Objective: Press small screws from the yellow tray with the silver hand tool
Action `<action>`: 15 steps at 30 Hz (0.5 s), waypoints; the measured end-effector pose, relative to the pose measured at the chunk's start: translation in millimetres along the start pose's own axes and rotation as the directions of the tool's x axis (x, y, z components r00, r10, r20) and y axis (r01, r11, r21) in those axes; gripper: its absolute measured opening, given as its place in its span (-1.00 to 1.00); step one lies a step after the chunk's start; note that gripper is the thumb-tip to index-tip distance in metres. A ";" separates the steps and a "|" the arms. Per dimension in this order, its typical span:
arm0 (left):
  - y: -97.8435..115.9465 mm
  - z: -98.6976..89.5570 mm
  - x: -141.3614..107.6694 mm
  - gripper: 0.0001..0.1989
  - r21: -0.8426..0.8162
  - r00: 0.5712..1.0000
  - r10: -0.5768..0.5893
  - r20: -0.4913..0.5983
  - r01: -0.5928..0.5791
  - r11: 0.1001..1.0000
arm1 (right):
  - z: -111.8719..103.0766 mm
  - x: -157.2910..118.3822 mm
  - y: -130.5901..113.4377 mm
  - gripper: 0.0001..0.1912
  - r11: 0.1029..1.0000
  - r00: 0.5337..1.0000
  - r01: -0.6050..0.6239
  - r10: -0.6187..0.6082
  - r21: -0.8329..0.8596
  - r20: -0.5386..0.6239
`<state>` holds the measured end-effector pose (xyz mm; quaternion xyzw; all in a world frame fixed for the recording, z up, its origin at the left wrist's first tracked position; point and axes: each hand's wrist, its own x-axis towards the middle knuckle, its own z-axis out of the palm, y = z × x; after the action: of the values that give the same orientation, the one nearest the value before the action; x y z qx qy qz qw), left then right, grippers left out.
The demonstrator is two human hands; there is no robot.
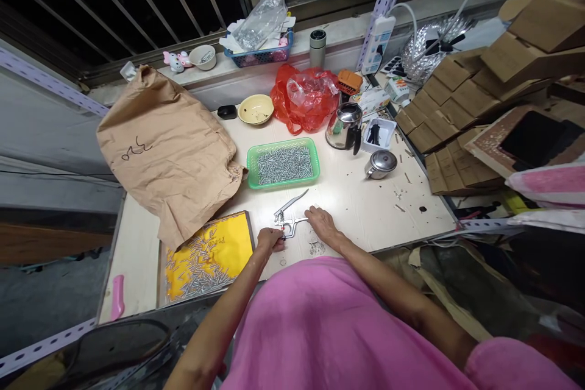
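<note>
A silver hand press tool (289, 225) with a spring and two long handles lies on the pale table. My left hand (271, 239) is closed at the tool's head, near a small red part; what its fingers pinch is too small to make out. At the end of the lower handle, my right hand (321, 222) has its fingers closed on it. Beyond the tool sits a green basket (250, 167) full of small metal pins (286, 164). To the left, more metal pins (205, 277) are spread over a yellow tray (237, 234).
A large brown paper bag (169, 146) stands at the left. Along the back are a yellow bowl (255, 109), a red plastic bag (304, 100) and a kettle (342, 128). A metal cup (381, 164) and cardboard boxes (457, 103) are on the right.
</note>
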<state>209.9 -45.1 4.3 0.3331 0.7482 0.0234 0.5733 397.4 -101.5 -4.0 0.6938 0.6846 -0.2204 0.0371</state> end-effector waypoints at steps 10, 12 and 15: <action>4.3 -4.3 -6.4 -0.85 0.138 0.994 -0.023 0.102 0.009 0.990 | -9.9 -9.2 -3.1 -0.79 0.999 0.999 0.001 -0.003 0.033 0.051; 1.6 -5.0 -8.1 -0.83 0.165 0.993 -0.012 0.115 -0.007 0.986 | -8.4 -14.8 -4.1 -0.80 1.000 0.997 0.008 -0.010 0.029 0.076; -4.7 -5.6 -9.4 -0.79 0.223 0.989 -0.003 0.148 -0.030 0.974 | -5.6 -24.0 -4.9 -0.82 0.999 0.989 -0.002 -0.004 0.040 0.148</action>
<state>204.0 -51.8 12.2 0.4017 0.6994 -0.0820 0.5855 394.9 -121.6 10.9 0.6757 0.6758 -0.2850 0.0738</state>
